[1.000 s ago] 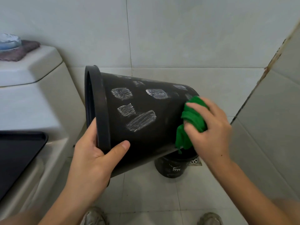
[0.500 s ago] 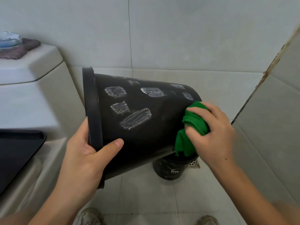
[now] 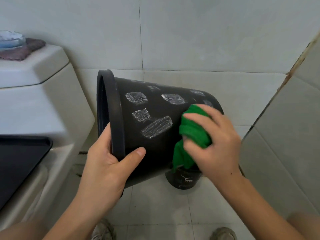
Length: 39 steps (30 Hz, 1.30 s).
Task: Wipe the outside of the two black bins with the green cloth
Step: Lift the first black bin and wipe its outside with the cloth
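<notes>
Bin (image 3: 152,135) tipped sideways, gripped at its rim by left hand (image 3: 107,163), so marked wall meets cloth (image 3: 192,134) bunched in right hand (image 3: 216,141).

black bin (image 3: 155,149) with white scribbled patches, green cloth (image 3: 194,134), pale grey tiles (image 3: 190,40)

The left hand (image 3: 105,163) grips the rim of a tipped round black plastic bin (image 3: 155,144) marked with white scribbled patches, while the right hand (image 3: 214,142) presses a bunched green cloth (image 3: 192,134) against its side above a smaller black bin (image 3: 183,181) on the tiled floor (image 3: 155,208).
</notes>
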### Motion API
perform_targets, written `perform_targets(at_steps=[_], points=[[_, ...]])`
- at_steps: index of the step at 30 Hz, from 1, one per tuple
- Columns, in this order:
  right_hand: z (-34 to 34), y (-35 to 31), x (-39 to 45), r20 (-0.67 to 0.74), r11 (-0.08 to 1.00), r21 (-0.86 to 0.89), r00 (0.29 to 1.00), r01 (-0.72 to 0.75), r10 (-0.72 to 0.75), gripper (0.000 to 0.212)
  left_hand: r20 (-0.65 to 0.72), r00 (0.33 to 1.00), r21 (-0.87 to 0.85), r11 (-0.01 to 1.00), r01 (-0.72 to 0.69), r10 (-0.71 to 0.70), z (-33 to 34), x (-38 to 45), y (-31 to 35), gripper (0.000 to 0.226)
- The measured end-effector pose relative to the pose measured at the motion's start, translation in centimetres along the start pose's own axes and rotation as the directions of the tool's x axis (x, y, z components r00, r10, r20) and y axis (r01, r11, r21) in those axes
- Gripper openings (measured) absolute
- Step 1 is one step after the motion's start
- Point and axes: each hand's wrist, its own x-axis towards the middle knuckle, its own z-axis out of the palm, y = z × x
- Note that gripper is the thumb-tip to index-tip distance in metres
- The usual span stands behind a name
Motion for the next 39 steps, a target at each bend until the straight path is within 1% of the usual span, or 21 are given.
perform_targets(at_steps=[2, 3, 6, 7, 8, 10, 11, 12, 13, 15, 17, 18, 22, 24, 28, 29, 32, 33, 35, 37, 39], points=[[0.1, -0.1, 0.2, -0.033, 0.994, 0.035, 0.994, -0.104, 0.106, 0.042, 0.009, 1.0, 0.011, 1.0, -0.016, 0.015, 0.1, 0.0, 0.1, 0.051], [0.3, -0.5, -0.1, -0.03, 0.995, 0.038, 0.995, -0.089, 0.09, 0.044, 0.011, 1.0, 0.01, 1.0, -0.019, 0.019, 0.2, 0.0, 0.0, 0.05], [0.5, -1.6, -1.2, 0.05, 0.99, 0.075, 0.992, 0.115, -0.119, 0.054, -0.012, 1.0, -0.03, 0.999, -0.014, 0.014, 0.2, 0.1, -0.4, 0.049], [0.4, -1.5, -1.1, 0.07, 0.986, 0.079, 0.986, 0.145, -0.151, 0.058, -0.02, 1.0, -0.033, 0.999, -0.014, 0.013, 0.1, 0.2, -0.5, 0.049], [0.3, -1.0, -0.8, 0.074, 0.993, 0.079, 0.992, 0.093, -0.099, 0.062, -0.021, 1.0, -0.03, 0.999, -0.015, 0.014, 0.1, 0.2, -0.6, 0.049], [0.1, -0.2, 0.2, 0.057, 0.982, 0.117, 0.988, -0.148, 0.142, 0.067, -0.008, 1.0, -0.026, 1.0, -0.012, 0.012, 0.3, 0.2, -0.7, 0.051], [0.1, -0.1, 0.4, 0.042, 0.964, 0.145, 0.975, -0.223, 0.219, 0.067, 0.002, 1.0, -0.033, 0.999, -0.01, 0.01, 0.4, 0.1, -0.6, 0.052], [0.2, -0.4, 0.5, 0.027, 0.963, 0.151, 0.974, -0.225, 0.223, 0.066, 0.012, 1.0, -0.042, 0.999, -0.011, 0.011, 0.5, 0.1, -0.7, 0.053], [0.3, -0.9, 0.4, 0.019, 0.976, 0.136, 0.986, -0.169, 0.168, 0.064, 0.021, 1.0, -0.051, 0.999, -0.013, 0.014, 0.6, 0.1, -0.7, 0.054], [0.4, -2.0, -0.2, 0.04, 0.989, 0.145, 0.998, 0.032, -0.038, 0.06, 0.031, 0.999, -0.061, 0.998, -0.022, 0.024, 0.7, 0.1, -0.8, 0.055], [0.2, -2.4, -0.3, 0.093, 0.965, 0.183, 0.973, 0.19, -0.209, 0.058, 0.04, 0.999, -0.086, 0.996, -0.024, 0.027, 0.8, 0.1, -0.9, 0.055], [0.2, -2.1, 0.0, 0.11, 0.964, 0.183, 0.971, 0.191, -0.213, 0.057, 0.045, 0.999, -0.095, 0.995, -0.022, 0.026, 1.0, 0.1, -0.9, 0.055], [0.3, -1.1, 0.9, 0.066, 0.988, 0.148, 0.997, -0.05, 0.041, 0.058, 0.05, 0.998, -0.057, 0.998, -0.022, 0.025, 2.1, -0.2, -1.0, 0.053], [0.5, -1.8, 0.2, 0.059, 0.987, 0.159, 0.998, -0.001, -0.008, 0.058, 0.024, 0.997, -0.019, 0.997, -0.068, 0.069, 2.1, -0.3, -1.0, 0.042], [0.3, -1.9, -0.6, 0.154, 0.951, 0.218, 0.955, 0.218, -0.254, 0.057, -0.01, 0.996, -0.013, 0.995, -0.094, 0.094, 1.6, -0.3, -0.9, 0.031], [0.3, -1.3, -0.5, 0.157, 0.957, 0.199, 0.957, 0.212, -0.245, 0.058, -0.004, 0.995, 0.007, 0.995, -0.102, 0.102, 1.7, -0.3, -0.9, 0.031], [0.3, -0.1, -0.1, 0.095, 0.983, 0.181, 0.994, 0.033, -0.051, 0.056, 0.019, 0.993, 0.052, 0.992, -0.119, 0.118, 2.0, -0.6, -0.8, 0.036], [0.4, -0.3, -0.3, 0.072, 0.984, 0.18, 0.997, 0.015, -0.028, 0.056, 0.027, 0.992, 0.047, 0.991, -0.121, 0.12, 2.0, -0.7, -0.8, 0.037], [0.7, -1.2, -1.3, 0.058, 0.979, 0.171, 0.991, 0.107, -0.119, 0.057, 0.023, 0.989, 0.05, 0.988, -0.147, 0.146, 1.9, -0.6, -0.9, 0.036], [1.0, -2.3, -2.4, 0.071, 0.941, 0.178, 0.95, 0.289, -0.306, 0.054, 0.005, 0.989, 0.03, 0.989, -0.147, 0.147, 1.6, -0.5, -0.9, 0.032], [1.1, -2.1, -2.3, 0.075, 0.911, 0.152, 0.914, 0.384, -0.398, 0.049, 0.001, 0.99, 0.022, 0.99, -0.142, 0.142, 1.5, -0.3, -0.9, 0.031]])
